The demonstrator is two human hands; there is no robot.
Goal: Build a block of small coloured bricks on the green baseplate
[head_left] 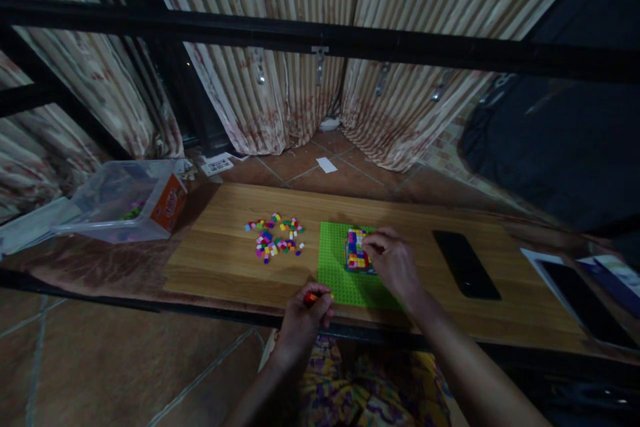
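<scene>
Some blocky bricks [312, 297], lower centre: our left hand [306, 309] grips them; our right hand's [395, 257] fingers curl over studded baseplate [332, 270], hold unclear.

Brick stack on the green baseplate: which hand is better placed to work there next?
Probably the right hand: it is at the brick stack, while the left hand holds small bricks farther away.
</scene>
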